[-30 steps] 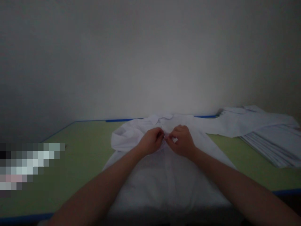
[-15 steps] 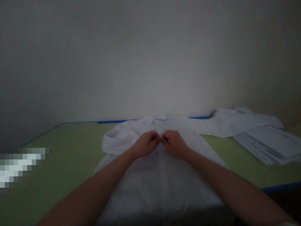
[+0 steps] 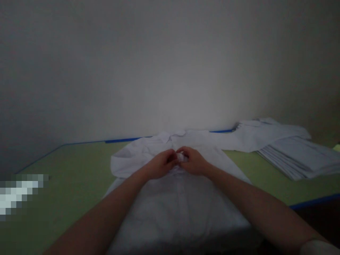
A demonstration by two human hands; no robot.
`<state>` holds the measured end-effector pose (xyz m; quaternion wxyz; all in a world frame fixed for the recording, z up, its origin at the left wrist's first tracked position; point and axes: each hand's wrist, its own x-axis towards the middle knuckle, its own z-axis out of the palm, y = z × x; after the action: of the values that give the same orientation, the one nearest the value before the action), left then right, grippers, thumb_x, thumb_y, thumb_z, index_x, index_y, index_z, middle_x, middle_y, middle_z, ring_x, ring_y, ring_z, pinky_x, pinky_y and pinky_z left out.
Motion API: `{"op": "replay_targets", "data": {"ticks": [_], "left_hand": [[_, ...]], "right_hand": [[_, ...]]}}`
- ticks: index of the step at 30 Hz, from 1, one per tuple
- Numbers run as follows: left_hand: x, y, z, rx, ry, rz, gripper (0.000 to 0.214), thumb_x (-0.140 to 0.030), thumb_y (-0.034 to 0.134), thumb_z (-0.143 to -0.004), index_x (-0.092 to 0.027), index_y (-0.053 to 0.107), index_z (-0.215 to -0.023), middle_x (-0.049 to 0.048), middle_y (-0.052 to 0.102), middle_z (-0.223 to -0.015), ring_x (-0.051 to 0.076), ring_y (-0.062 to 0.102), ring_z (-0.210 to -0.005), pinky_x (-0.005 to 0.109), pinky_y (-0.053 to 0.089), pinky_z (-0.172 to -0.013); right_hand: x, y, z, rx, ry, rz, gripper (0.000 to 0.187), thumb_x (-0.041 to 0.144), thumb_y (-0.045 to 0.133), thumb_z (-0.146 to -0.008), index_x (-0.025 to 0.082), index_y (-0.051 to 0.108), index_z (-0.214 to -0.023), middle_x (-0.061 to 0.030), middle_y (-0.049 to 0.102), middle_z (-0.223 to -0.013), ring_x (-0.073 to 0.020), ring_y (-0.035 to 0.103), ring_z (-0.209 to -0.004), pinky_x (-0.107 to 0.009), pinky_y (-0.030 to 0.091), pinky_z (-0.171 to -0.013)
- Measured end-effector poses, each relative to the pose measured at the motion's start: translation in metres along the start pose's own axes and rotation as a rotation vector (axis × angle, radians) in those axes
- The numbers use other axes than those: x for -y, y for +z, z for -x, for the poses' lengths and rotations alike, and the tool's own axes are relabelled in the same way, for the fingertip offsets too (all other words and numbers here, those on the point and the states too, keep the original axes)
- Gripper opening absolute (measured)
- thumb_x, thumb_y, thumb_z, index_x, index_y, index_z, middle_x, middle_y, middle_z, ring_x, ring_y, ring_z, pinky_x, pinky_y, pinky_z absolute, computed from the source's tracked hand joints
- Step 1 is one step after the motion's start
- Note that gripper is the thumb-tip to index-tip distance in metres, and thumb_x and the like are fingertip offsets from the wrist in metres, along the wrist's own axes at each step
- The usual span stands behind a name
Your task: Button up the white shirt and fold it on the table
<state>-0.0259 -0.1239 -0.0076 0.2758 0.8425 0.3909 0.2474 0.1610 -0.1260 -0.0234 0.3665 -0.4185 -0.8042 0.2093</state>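
Note:
A white shirt [image 3: 156, 202] lies spread over the table, its collar [image 3: 170, 135] toward the wall and its front strip running down the middle. My left hand [image 3: 160, 164] is closed at that strip, with thumb and fingertips pinching the cloth. Close beside it, my right hand [image 3: 194, 161] is curled, its fingertips also gripping the bunched white cloth between the two hands. Any button there is too small and dim to make out. One sleeve [image 3: 124, 163] is bent at the left; the other sleeve [image 3: 247, 140] stretches out to the right.
The green table [image 3: 77, 177] has blue edging and meets a grey wall [image 3: 170, 71]. At the right, a stack of flat white pieces [image 3: 305, 159] lies partly under the right sleeve. A pixelated pale patch covers something at the left edge.
My fingers have shifted on the cloth; the right ones are more spread and arched, and more bunched cloth shows between the hands. The view has turned slightly.

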Motion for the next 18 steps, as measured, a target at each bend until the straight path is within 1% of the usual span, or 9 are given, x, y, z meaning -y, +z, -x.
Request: {"op": "replay_targets", "data": {"ticks": [3,6,8,10,12,13,15,16,18], "left_hand": [[0.004,-0.010,0.002,-0.001,0.022,-0.254,0.029,-0.043,0.048,-0.079,-0.019,0.060,-0.090,0.0045,0.060,-0.081,0.015,0.053,-0.072,0.025,0.039,-0.065],[0.013,-0.027,0.006,0.051,0.044,-0.404,0.035,-0.048,0.054,-0.073,-0.020,0.064,-0.091,0.0067,0.063,-0.090,0.019,0.055,-0.084,0.027,0.038,-0.076],[0.020,-0.037,0.009,0.081,0.021,-0.446,0.043,-0.051,0.063,-0.062,-0.020,0.065,-0.091,0.0069,0.063,-0.093,0.020,0.055,-0.087,0.028,0.038,-0.078],[0.026,-0.046,0.010,0.096,-0.051,-0.454,0.048,-0.050,0.070,-0.052,-0.020,0.065,-0.090,0.0059,0.063,-0.093,0.021,0.056,-0.085,0.027,0.038,-0.076],[0.029,-0.054,0.011,0.117,-0.131,-0.442,0.044,-0.047,0.071,-0.050,-0.021,0.066,-0.086,0.0036,0.064,-0.087,0.020,0.056,-0.080,0.026,0.039,-0.072],[0.030,-0.057,0.012,0.127,-0.159,-0.435,0.042,-0.046,0.071,-0.051,-0.022,0.066,-0.084,0.0025,0.064,-0.084,0.019,0.056,-0.077,0.026,0.038,-0.069],[0.030,-0.063,0.012,0.130,-0.178,-0.422,0.039,-0.045,0.071,-0.051,-0.022,0.065,-0.081,0.0007,0.064,-0.080,0.018,0.056,-0.074,0.025,0.037,-0.066],[0.029,-0.065,0.013,0.118,-0.176,-0.419,0.038,-0.045,0.071,-0.051,-0.022,0.065,-0.080,0.0001,0.064,-0.079,0.018,0.056,-0.074,0.024,0.037,-0.066],[0.027,-0.069,0.013,0.074,-0.159,-0.411,0.035,-0.046,0.069,-0.054,-0.021,0.065,-0.078,-0.0008,0.064,-0.077,0.017,0.056,-0.074,0.024,0.037,-0.066]], "right_hand": [[-0.006,-0.007,-0.004,0.092,0.110,-0.020,0.036,0.017,0.060,-0.061,0.018,0.056,-0.097,0.0056,0.051,-0.064,-0.0061,0.044,-0.055,-0.017,0.033,-0.052],[-0.013,-0.023,-0.003,0.327,0.216,-0.045,0.054,0.019,0.067,-0.055,0.019,0.053,-0.108,0.0078,0.050,-0.059,-0.0052,0.043,-0.046,-0.016,0.032,-0.046],[-0.018,-0.035,-0.001,0.495,0.270,-0.067,0.058,0.021,0.071,-0.052,0.018,0.055,-0.108,0.0059,0.055,-0.060,-0.0061,0.047,-0.044,-0.017,0.035,-0.045],[-0.022,-0.044,0.000,0.657,0.320,-0.105,0.044,0.025,0.071,-0.053,0.015,0.060,-0.095,0.0019,0.059,-0.061,-0.0084,0.051,-0.044,-0.019,0.039,-0.046],[-0.024,-0.050,0.000,0.766,0.356,-0.148,0.028,0.031,0.069,-0.057,0.012,0.061,-0.076,-0.0010,0.060,-0.058,-0.0103,0.054,-0.044,-0.021,0.041,-0.045],[-0.024,-0.053,0.000,0.780,0.364,-0.164,0.025,0.034,0.068,-0.060,0.012,0.059,-0.069,-0.0015,0.059,-0.056,-0.0104,0.053,-0.044,-0.021,0.041,-0.045],[-0.024,-0.056,-0.003,0.735,0.364,-0.179,0.032,0.043,0.062,-0.067,0.012,0.056,-0.064,-0.0014,0.057,-0.054,-0.0088,0.050,-0.042,-0.020,0.039,-0.043],[-0.023,-0.057,-0.004,0.678,0.356,-0.170,0.036,0.047,0.059,-0.070,0.011,0.057,-0.067,-0.0015,0.057,-0.055,-0.0080,0.049,-0.042,-0.020,0.038,-0.043],[-0.022,-0.056,-0.005,0.504,0.298,-0.116,0.046,0.051,0.063,-0.065,0.010,0.060,-0.087,-0.0040,0.061,-0.069,-0.0085,0.052,-0.051,-0.021,0.041,-0.048]]}}
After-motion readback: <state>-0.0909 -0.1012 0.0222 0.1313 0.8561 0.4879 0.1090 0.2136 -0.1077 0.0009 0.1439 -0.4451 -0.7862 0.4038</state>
